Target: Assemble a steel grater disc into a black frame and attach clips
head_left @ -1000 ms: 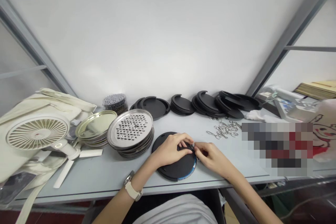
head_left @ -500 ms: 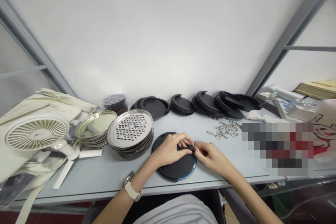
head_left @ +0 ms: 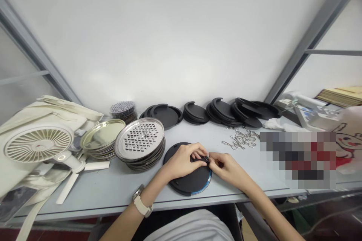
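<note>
A round black plastic disc (head_left: 188, 184) lies at the front of the table, with a blue strip (head_left: 204, 188) showing along its lower right edge. My left hand (head_left: 186, 162) rests over the disc, its thumb and fingertips closed around a small metal wire hook at the right edge. From the right, my right hand (head_left: 224, 165) pinches the same wire hook, fingertips nearly touching the left ones. Most of the hook is hidden by the fingers. Behind my right hand is a loose pile of metal wire hooks (head_left: 241, 139).
Left of the disc stand a stack of perforated metal grater plates (head_left: 144, 139) and a stack of gold-coloured lids (head_left: 103, 135). A white fan (head_left: 39, 145) stands further left. Black round trays (head_left: 166, 116) line the wall. A blurred patch (head_left: 299, 158) covers the right side.
Both hands stay at the disc's right edge with hardly any movement. The view shifts very slightly.
</note>
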Tool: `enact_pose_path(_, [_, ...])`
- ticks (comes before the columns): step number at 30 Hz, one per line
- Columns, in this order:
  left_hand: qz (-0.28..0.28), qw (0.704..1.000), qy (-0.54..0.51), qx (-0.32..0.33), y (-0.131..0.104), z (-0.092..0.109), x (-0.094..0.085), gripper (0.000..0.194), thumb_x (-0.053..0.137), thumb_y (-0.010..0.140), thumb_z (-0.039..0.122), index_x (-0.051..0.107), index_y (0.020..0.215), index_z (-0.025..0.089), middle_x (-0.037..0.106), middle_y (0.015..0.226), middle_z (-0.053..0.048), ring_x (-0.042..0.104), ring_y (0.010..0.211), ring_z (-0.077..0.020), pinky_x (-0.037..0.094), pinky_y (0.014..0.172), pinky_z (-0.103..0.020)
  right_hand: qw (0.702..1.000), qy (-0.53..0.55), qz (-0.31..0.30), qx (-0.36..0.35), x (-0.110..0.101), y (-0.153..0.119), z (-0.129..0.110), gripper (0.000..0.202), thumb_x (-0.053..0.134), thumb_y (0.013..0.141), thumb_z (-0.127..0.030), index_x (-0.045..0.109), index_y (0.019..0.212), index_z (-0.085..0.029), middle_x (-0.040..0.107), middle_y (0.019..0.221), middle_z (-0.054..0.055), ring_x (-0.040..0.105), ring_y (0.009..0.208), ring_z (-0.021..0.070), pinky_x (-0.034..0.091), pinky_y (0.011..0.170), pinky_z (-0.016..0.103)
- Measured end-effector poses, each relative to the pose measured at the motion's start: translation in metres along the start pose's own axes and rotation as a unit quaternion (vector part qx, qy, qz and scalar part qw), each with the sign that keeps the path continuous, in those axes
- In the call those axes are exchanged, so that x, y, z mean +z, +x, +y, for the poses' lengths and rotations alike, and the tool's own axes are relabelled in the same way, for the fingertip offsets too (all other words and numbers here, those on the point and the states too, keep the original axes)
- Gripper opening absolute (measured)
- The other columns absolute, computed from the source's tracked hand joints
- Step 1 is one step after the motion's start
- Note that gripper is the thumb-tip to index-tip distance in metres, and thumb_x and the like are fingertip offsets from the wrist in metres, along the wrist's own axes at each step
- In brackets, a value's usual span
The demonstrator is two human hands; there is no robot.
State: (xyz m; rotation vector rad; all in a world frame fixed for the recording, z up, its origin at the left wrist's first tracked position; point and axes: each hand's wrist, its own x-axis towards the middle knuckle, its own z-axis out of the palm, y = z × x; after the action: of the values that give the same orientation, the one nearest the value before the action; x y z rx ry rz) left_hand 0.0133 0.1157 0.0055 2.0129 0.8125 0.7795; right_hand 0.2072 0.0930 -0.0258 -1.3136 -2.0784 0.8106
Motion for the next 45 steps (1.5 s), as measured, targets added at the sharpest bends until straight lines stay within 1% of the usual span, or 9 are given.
enact_pose_path(15, [-0.004,1.000,0.000,-0.007,-0.0005,0.0022,0.0000,0.025,0.069,0.075,0.013,0.062,0.098,0.020,0.069,0.098,-0.002,0.064,0.086,-0.0146,0.050,0.080,-0.025,1.000,0.014,0.007,0.007,-0.0002,-0.0007,0.0033,0.027,0.043,0.083,-0.021,0.030,0.060,-0.020,0.026,0.056,-0.007,0.027,0.054,0.0089,0.022,0.049,0.022])
enact_pose_path(18, [-0.003,1.000,0.014,-0.017,-0.0006,0.0054,-0.0010,0.026,0.069,0.075,0.014,0.061,0.099,0.020,0.068,0.099,-0.001,0.064,0.084,-0.0145,0.050,0.078,-0.025,1.000,0.011,0.004,0.001,-0.0009,-0.0007,0.0004,0.028,0.040,0.088,-0.026,0.034,0.062,-0.020,0.029,0.057,-0.007,0.029,0.053,0.0094,0.023,0.049,0.022])
enact_pose_path(22, [0.001,0.999,0.027,-0.031,-0.0007,0.0074,-0.0016,0.026,0.070,0.074,0.016,0.061,0.098,0.020,0.067,0.097,-0.002,0.064,0.082,-0.0147,0.050,0.077,-0.025,1.000,-0.001,-0.004,-0.023,-0.0023,-0.0009,-0.0032,0.029,0.037,0.092,-0.030,0.043,0.066,-0.018,0.037,0.058,-0.006,0.033,0.053,0.0099,0.026,0.050,0.023])
enact_pose_path(24, [-0.002,0.999,0.016,-0.027,-0.0008,0.0062,-0.0012,0.026,0.070,0.074,0.015,0.061,0.098,0.020,0.068,0.098,-0.002,0.064,0.084,-0.0148,0.050,0.078,-0.025,1.000,-0.003,-0.004,-0.022,-0.0023,-0.0010,-0.0027,0.029,0.038,0.091,-0.029,0.041,0.064,-0.018,0.036,0.057,-0.006,0.032,0.053,0.0096,0.025,0.050,0.022])
enact_pose_path(26, [-0.005,1.000,0.005,-0.022,-0.0009,0.0043,-0.0007,0.026,0.069,0.075,0.014,0.061,0.099,0.020,0.068,0.100,-0.002,0.064,0.086,-0.0149,0.050,0.080,-0.025,1.000,-0.003,-0.002,-0.013,-0.0016,-0.0010,-0.0011,0.030,0.040,0.089,-0.027,0.036,0.060,-0.019,0.031,0.056,-0.006,0.029,0.052,0.0092,0.022,0.049,0.022])
enact_pose_path(31, [-0.011,1.000,-0.001,-0.016,-0.0012,0.0031,-0.0007,0.025,0.068,0.076,0.013,0.061,0.099,0.020,0.068,0.099,-0.001,0.064,0.086,-0.0143,0.050,0.080,-0.025,1.000,0.005,0.011,0.000,0.0006,-0.0013,0.0011,0.030,0.042,0.083,-0.025,0.028,0.057,-0.020,0.023,0.056,-0.007,0.025,0.052,0.0085,0.019,0.048,0.022])
enact_pose_path(35, [-0.013,1.000,0.007,-0.018,-0.0013,0.0051,-0.0012,0.025,0.068,0.076,0.013,0.061,0.099,0.020,0.068,0.099,-0.001,0.063,0.086,-0.0139,0.050,0.080,-0.024,1.000,0.013,0.012,0.004,0.0008,-0.0021,0.0002,0.030,0.042,0.083,-0.027,0.028,0.057,-0.020,0.024,0.055,-0.007,0.026,0.052,0.0084,0.019,0.048,0.023])
enact_pose_path(40, [-0.013,0.999,0.024,-0.023,-0.0015,0.0058,-0.0013,0.025,0.068,0.077,0.015,0.061,0.099,0.021,0.068,0.098,-0.001,0.064,0.085,-0.0146,0.050,0.078,-0.025,1.000,0.011,0.005,-0.004,-0.0003,-0.0019,-0.0009,0.033,0.037,0.089,-0.031,0.030,0.059,-0.019,0.025,0.057,-0.006,0.026,0.052,0.0086,0.020,0.048,0.023])
enact_pose_path(45, [-0.016,0.999,0.027,-0.020,-0.0022,0.0069,-0.0015,0.025,0.067,0.078,0.014,0.059,0.101,0.021,0.067,0.100,-0.001,0.063,0.086,-0.0148,0.050,0.079,-0.026,1.000,0.012,0.000,-0.002,-0.0002,-0.0009,0.0001,0.033,0.037,0.090,-0.031,0.032,0.060,-0.019,0.026,0.057,-0.006,0.026,0.053,0.0091,0.020,0.048,0.023])
